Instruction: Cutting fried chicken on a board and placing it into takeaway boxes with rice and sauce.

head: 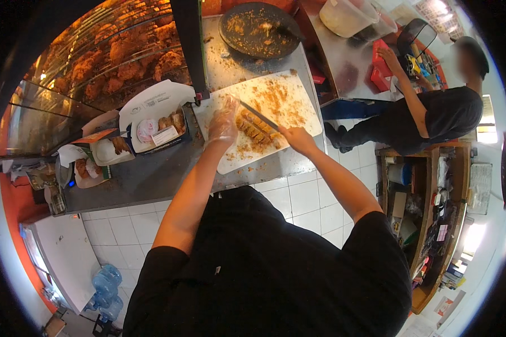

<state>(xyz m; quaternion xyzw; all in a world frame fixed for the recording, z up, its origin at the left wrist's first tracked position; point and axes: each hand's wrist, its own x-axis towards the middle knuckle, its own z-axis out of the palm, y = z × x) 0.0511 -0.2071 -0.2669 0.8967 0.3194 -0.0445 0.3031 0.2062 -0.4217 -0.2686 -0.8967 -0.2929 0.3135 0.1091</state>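
My left hand point(222, 125), in a clear plastic glove, rests at the left part of a white cutting board point(305, 97), close to the knife's tip end; whether it touches the blade or food is unclear. My right hand point(298, 139), bare, is closed around the handle of a knife point(259, 114). The blade slants up and left over sliced breaded fried meat point(253, 129). Crumbs cover much of the board. Left of the board, an open takeaway box point(155, 105) holds browned pieces, a wrapped round bundle and a labelled packet.
Above the board sits a crumb-strewn dark round pan point(259, 31). A heated display case point(122, 50) with fried chicken stands upper left. Smaller open food boxes point(109, 153) line the counter point(147, 185). At right, a co-worker point(438, 109) handles a red box point(381, 69).
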